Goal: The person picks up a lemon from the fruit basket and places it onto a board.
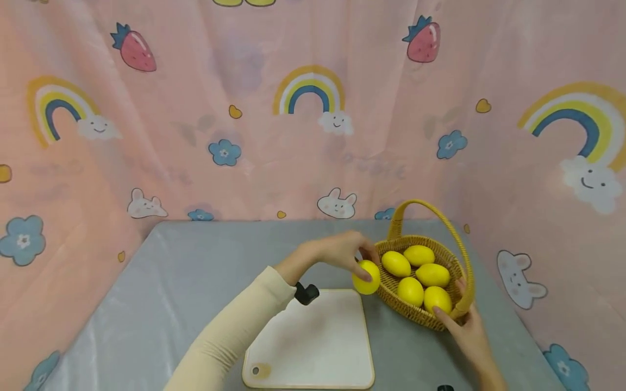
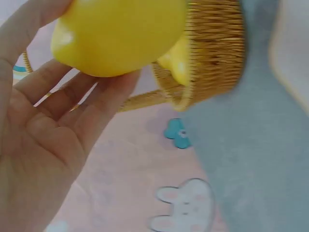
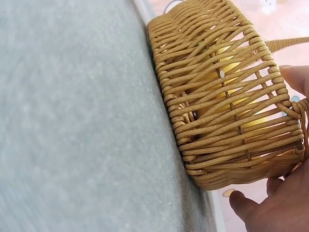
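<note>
My left hand (image 1: 346,251) holds a yellow lemon (image 1: 370,283) between thumb and fingers, just left of the wicker basket (image 1: 398,305). In the left wrist view that lemon (image 2: 120,36) is in front of the basket's woven side (image 2: 217,53). Several more lemons (image 1: 433,275) lie inside the basket, whose tall arched handle (image 1: 452,228) stands up. At the basket's right end, my right hand (image 1: 470,338) grips the rim beside the handle's base. The right wrist view shows the woven wall (image 3: 227,106) close up, with fingers (image 3: 295,78) at the rim and part of the hand cut off.
A white cutting board (image 1: 313,342) with a tan edge lies on the grey table cover (image 1: 191,293), left of the basket and under the left forearm. A pink patterned curtain (image 1: 186,108) hangs behind and around the table.
</note>
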The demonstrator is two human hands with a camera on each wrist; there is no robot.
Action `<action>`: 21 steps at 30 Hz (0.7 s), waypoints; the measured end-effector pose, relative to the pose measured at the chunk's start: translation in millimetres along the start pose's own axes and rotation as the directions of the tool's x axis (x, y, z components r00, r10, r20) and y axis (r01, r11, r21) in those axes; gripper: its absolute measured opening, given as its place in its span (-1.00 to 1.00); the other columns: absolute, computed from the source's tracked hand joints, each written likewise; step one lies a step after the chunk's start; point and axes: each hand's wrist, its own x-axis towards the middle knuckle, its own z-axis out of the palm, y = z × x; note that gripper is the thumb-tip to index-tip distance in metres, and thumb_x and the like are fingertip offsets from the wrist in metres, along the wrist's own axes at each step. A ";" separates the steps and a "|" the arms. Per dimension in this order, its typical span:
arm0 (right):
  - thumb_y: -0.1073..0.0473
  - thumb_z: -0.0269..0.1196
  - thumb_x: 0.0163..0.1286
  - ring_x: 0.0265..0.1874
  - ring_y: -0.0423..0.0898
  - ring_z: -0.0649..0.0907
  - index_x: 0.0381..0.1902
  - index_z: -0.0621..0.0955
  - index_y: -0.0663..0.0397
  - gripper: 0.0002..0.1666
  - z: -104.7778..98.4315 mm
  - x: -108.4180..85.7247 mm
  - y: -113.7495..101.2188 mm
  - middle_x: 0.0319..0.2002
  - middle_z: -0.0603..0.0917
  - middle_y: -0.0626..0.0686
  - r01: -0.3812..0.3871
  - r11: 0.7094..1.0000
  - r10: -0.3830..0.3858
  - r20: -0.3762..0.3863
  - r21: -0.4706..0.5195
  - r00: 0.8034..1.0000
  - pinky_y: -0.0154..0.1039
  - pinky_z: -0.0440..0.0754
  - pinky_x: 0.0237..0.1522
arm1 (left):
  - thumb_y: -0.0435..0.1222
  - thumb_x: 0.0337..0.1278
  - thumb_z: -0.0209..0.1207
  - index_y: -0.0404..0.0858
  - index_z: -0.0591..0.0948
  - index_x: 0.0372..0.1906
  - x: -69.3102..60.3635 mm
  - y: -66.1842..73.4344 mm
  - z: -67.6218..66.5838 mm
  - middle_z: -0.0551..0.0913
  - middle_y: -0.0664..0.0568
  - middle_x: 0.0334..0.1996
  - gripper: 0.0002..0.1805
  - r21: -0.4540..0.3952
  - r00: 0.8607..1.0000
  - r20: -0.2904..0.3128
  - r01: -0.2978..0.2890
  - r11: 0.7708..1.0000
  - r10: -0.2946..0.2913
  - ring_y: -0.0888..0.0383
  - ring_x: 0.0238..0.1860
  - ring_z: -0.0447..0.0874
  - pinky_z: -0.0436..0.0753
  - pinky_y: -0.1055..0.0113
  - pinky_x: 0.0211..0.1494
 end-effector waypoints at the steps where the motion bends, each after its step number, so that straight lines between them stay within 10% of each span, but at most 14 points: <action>1: 0.31 0.26 0.42 0.48 0.31 -0.02 0.58 -0.04 0.25 -0.02 -1.0 1.0 -0.6 0.58 -0.16 0.24 0.004 1.000 -0.004 0.000 -0.008 1.000 -0.74 0.08 0.06 | -0.24 0.09 0.44 -0.21 0.70 -0.04 -4.8 -2.9 4.6 0.69 0.16 -0.11 -0.68 -0.011 1.000 -0.023 -0.005 1.000 0.005 0.34 -0.08 0.59 0.58 0.47 0.04; 13: 0.29 0.24 0.44 0.51 0.25 -0.13 0.59 -0.09 0.25 -0.01 -4.3 1.4 -1.0 0.59 -0.26 0.21 0.001 1.000 -0.001 0.027 -0.001 1.000 -0.75 0.02 0.10 | -0.39 0.01 0.46 -0.29 0.68 -0.13 -44.5 -59.3 88.2 0.66 0.07 -0.18 -0.71 -0.375 0.942 -0.312 -0.001 0.927 -0.125 0.30 -0.12 0.58 0.67 0.40 -0.07; 21: 0.25 0.24 0.45 0.49 0.31 -0.11 0.59 -0.10 0.23 0.00 -3.0 -1.0 -4.4 0.59 -0.27 0.22 -0.007 1.000 0.007 0.038 -0.003 0.999 -0.77 0.09 0.03 | -0.47 0.02 0.42 -0.39 0.66 -0.07 -52.1 -77.1 109.7 0.65 0.04 -0.13 -0.68 -0.524 0.904 -0.373 -0.019 0.851 -0.209 0.25 -0.06 0.58 0.64 0.32 0.07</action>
